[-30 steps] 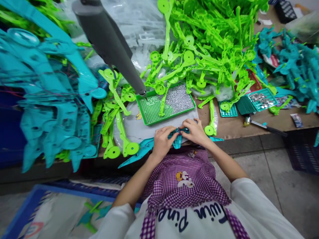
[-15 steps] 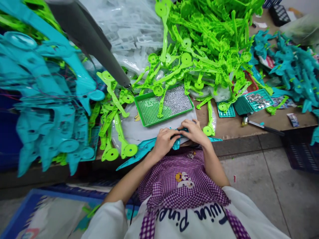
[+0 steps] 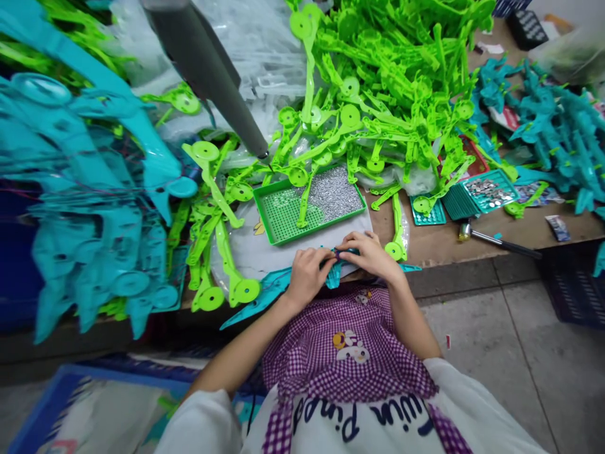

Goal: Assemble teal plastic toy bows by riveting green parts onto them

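Observation:
A long blue plastic part [image 3: 265, 291] lies across the table's front edge, its pointed end to the left and another tip showing on the right. My left hand [image 3: 308, 272] is closed on the middle of it, fingers bent. From the other side my right hand [image 3: 366, 253] grips the same part, its fingertips nearly meeting those of the left. A small dark piece shows between the fingertips, too small to name. Just beyond the hands sits a green perforated tray [image 3: 278, 221] with many small silvery pieces [image 3: 335, 195] and one green plastic part [image 3: 305, 202] lying across it.
A grey electric screwdriver [image 3: 222, 88] hangs over the tray. Green parts [image 3: 397, 75] are heaped behind, and blue parts [image 3: 94, 189] are stacked at left. At right are a hammer [image 3: 496, 239], a teal tray of metal discs [image 3: 491, 189] and more blue parts [image 3: 553, 120].
The hanging screwdriver has swung to the right in view. My fingers have shifted slightly on the blue part, and the small dark piece between the fingertips now shows more clearly.

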The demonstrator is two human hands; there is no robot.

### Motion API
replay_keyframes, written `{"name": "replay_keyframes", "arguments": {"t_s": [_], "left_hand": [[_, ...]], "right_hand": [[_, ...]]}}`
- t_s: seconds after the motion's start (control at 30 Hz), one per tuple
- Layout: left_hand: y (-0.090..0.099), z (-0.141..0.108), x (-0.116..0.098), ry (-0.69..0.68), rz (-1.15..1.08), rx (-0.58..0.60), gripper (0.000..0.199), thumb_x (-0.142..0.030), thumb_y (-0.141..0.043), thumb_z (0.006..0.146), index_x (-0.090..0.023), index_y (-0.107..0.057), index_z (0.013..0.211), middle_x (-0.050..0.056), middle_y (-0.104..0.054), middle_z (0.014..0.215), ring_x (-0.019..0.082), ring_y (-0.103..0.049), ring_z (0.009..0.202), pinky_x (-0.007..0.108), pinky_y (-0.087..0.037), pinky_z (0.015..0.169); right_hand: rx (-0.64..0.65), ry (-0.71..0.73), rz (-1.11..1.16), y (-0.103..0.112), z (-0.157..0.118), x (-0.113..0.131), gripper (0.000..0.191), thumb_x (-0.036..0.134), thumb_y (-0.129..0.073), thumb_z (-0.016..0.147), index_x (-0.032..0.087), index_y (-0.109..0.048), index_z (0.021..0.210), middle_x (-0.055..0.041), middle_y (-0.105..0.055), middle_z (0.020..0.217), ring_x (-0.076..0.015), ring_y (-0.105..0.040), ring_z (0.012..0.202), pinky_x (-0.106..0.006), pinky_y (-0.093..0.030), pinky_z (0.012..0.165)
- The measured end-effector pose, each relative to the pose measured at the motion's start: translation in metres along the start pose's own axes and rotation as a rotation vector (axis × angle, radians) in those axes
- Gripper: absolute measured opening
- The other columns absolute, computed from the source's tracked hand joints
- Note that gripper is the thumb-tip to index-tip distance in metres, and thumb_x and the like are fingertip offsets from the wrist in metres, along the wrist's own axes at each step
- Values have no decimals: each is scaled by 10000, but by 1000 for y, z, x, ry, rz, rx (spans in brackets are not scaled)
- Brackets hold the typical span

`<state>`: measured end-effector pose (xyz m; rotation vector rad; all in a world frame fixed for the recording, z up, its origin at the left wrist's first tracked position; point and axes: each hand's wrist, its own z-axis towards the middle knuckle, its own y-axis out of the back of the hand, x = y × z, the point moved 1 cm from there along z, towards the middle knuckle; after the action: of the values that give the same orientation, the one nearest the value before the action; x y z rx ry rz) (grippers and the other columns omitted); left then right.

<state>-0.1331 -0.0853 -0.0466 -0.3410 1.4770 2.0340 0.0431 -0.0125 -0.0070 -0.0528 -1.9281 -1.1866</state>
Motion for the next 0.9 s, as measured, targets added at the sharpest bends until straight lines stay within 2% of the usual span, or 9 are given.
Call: {"name": "replay_keyframes", "arguments": {"t_s": [0.07,0.17,0.33,0.43,0.5,0.57,0.67,0.73,0.9], "left_hand": [[-3,4,1,53,-20,-5,71,-273,-634,914,-205,-646,897,15,-737,837,185,-639,795,333,-421,746],[-3,3,-1,42,-23,22,80,-254,-599,932,-208,-662,919,25,-741,857,192,-645,817,340,-432,757],[15,-23,-13,-3,-71,38,179,-242,-566,947,-240,-686,1080,67,-732,1118,214,-649,985,377,-470,855],[28,-29,-16,155,-111,-77,166,-277,-573,942,-240,-701,1041,71,-722,1128,222,-652,1018,400,-487,914],[31,-19,-13,290,-164,-115,176,-305,-581,935,-228,-704,1034,71,-721,1097,223,-656,1026,397,-499,931],[29,-1,-9,354,-218,-34,182,-303,-622,904,-213,-713,1033,70,-725,1056,221,-667,995,374,-516,909],[21,28,-2,358,-223,206,179,-252,-694,837,-213,-745,1004,58,-737,980,222,-682,906,356,-531,850],[16,39,1,349,-218,303,166,-223,-705,816,-223,-763,971,51,-743,961,229,-683,901,361,-529,843],[9,36,6,306,-347,303,152,-240,-682,830,-223,-766,955,44,-754,1001,226,-683,968,360,-516,895]], "right_hand": [[-84,-40,-8,-9,-6,2,259,412,-568,940,271,-705,1110,-45,-655,1131,-224,-584,1154,-547,-160,1143],[-155,-94,-47,-17,-9,6,227,411,-561,943,252,-699,1028,-45,-659,1100,-221,-603,1109,-543,-169,1131],[-149,-81,-57,-17,-9,8,128,313,-599,924,249,-656,1019,-35,-657,1099,-223,-594,1127,-534,-169,1118],[-149,-97,-62,-16,-8,8,109,306,-603,912,247,-617,1003,-36,-658,1081,-236,-588,1111,-531,-182,1095],[-134,-106,-62,-15,-5,8,133,304,-602,906,247,-588,1025,-40,-657,1087,-245,-581,1100,-525,-189,1076],[-121,-108,-74,-14,-2,8,156,301,-604,898,241,-569,1038,-49,-654,1094,-257,-569,1097,-508,-211,1042],[-98,-112,-105,-13,2,6,126,293,-605,888,228,-568,990,-52,-657,1071,-266,-556,1084,-455,-253,961],[-89,-121,-116,-12,3,6,101,287,-606,887,220,-567,953,-45,-661,1050,-261,-555,1074,-428,-255,922],[-79,-115,-129,-9,4,7,64,251,-602,887,207,-569,920,-33,-668,1038,-250,-559,1071,-400,-241,878]]}}
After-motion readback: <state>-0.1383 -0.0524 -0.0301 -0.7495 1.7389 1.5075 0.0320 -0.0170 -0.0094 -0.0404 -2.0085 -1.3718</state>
